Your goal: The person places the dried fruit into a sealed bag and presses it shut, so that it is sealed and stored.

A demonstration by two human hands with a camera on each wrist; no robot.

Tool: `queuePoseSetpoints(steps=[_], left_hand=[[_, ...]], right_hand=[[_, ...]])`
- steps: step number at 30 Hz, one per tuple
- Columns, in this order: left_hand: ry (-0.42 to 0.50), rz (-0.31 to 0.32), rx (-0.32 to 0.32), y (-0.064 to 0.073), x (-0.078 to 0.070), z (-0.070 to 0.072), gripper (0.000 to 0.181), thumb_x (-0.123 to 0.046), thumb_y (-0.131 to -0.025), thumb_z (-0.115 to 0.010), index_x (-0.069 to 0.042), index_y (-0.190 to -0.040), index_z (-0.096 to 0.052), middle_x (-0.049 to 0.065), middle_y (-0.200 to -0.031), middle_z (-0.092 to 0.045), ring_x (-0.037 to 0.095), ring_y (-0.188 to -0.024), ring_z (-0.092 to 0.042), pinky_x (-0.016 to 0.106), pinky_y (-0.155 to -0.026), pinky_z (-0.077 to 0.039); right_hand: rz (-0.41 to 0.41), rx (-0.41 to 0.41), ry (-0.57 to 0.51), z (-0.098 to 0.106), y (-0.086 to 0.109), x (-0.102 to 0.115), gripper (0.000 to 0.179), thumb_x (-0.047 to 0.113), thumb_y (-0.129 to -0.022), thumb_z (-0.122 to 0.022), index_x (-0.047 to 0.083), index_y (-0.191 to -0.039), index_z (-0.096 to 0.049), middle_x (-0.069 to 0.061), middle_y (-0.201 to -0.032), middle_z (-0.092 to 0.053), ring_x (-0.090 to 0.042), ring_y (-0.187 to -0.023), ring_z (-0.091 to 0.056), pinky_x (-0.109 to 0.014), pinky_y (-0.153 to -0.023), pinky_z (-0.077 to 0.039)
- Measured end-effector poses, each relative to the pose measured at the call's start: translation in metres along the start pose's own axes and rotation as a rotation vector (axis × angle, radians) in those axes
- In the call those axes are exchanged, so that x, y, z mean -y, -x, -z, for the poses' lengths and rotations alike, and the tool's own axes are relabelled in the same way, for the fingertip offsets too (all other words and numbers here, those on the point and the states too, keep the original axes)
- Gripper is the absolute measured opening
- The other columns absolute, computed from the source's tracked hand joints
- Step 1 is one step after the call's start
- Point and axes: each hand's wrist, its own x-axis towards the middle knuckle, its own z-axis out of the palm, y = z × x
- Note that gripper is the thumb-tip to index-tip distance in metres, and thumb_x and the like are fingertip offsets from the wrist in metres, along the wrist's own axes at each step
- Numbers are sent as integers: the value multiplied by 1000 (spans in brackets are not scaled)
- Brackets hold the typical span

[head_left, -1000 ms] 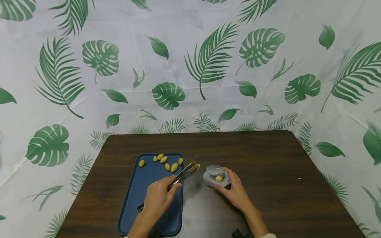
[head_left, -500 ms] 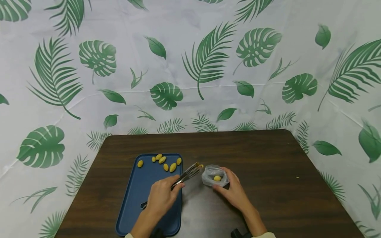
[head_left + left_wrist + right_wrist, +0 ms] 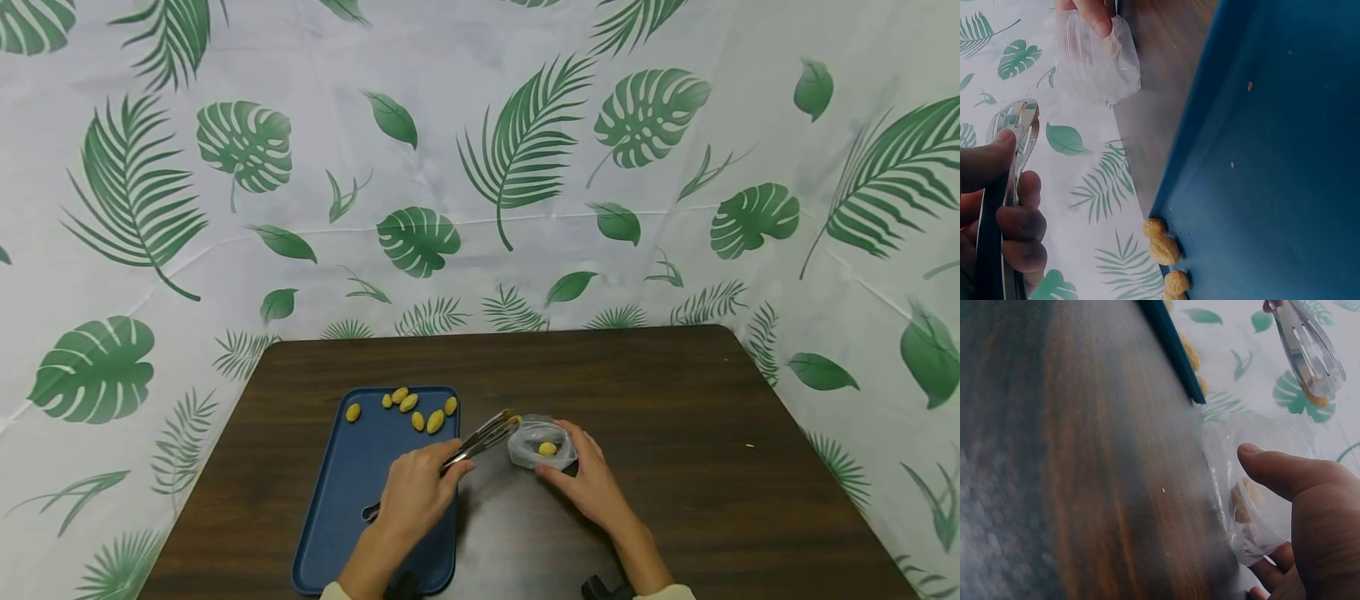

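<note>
My left hand (image 3: pixel 416 493) grips metal tongs (image 3: pixel 487 437) with slotted heads, above the right edge of a blue tray (image 3: pixel 341 500). A yellow-tan peanut in its shell (image 3: pixel 1316 399) sits between the tong tips, mostly hidden by them. Just right of the tips is a clear plastic bag (image 3: pixel 531 454), its mouth spread. My right hand (image 3: pixel 596 492) holds the bag's right side between thumb and fingers. Inside the bag, a peanut (image 3: pixel 547 448) shows. Several more peanuts (image 3: pixel 436 422) lie at the tray's far end; two-lobed shells (image 3: pixel 1163 244) show in the left wrist view.
A dark wooden table (image 3: pixel 675 467) carries everything. A small yellowish crumb (image 3: pixel 750 446) lies on it at the right, and tiny flakes (image 3: pixel 1250 85) dot the tray. Behind the table hangs a white cloth with green leaves (image 3: pixel 420 242).
My left hand has moved right with the tongs, bringing their tips from short of the bag to its left rim. The right hand and bag have hardly moved.
</note>
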Motion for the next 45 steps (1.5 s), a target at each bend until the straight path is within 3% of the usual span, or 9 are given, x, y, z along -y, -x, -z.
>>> queuePoseSetpoints(steps=[6, 18, 28, 39, 42, 45], left_hand=[[9, -6, 21, -2, -4, -3, 30, -33, -90, -79, -13, -112, -79, 2, -99, -80, 13, -74, -74, 27, -59, -53], [-6, -24, 46, -4, -9, -9, 32, -33, -90, -78, -10, -113, -79, 5, -103, -81, 20, -84, -77, 35, -64, -58], [-4, -34, 68, -5, -13, -15, 30, -33, -91, -78, -12, -112, -79, 3, -105, -81, 20, -87, -77, 37, -68, -60], [12, -49, 67, -5, -17, -14, 28, -32, -92, -77, -12, -110, -79, 2, -100, -80, 16, -78, -75, 31, -61, -55], [26, -43, 71, -6, -18, -14, 34, -36, -91, -78, -11, -113, -78, 1, -94, -80, 9, -64, -68, 26, -54, -49], [46, -38, 72, -6, -17, -13, 40, -40, -89, -80, -10, -115, -77, 0, -87, -77, -1, -49, -46, 20, -47, -35]], right_hand=[[-2, 1, 6, 0, -1, 0, 80, 42, -83, -86, 19, -149, -48, -11, -146, -57, -40, -141, -45, -66, -108, -39], [-1, 2, 0, 1, 0, -2, 81, 43, -83, -86, 19, -150, -48, -10, -146, -58, -40, -141, -45, -67, -107, -39], [31, -9, 13, 1, 0, -1, 78, 40, -83, -87, 19, -148, -50, -8, -137, -62, -35, -132, -51, -62, -102, -43], [35, -11, 25, 0, -1, -3, 78, 40, -83, -87, 19, -148, -49, -7, -136, -62, -35, -130, -52, -61, -101, -44], [38, -15, 23, 0, -1, -3, 77, 40, -83, -87, 19, -148, -50, -8, -137, -62, -36, -132, -51, -62, -102, -43], [35, -16, 16, 0, -1, -3, 77, 41, -84, -86, 19, -148, -50, -9, -141, -61, -39, -136, -49, -64, -104, -41]])
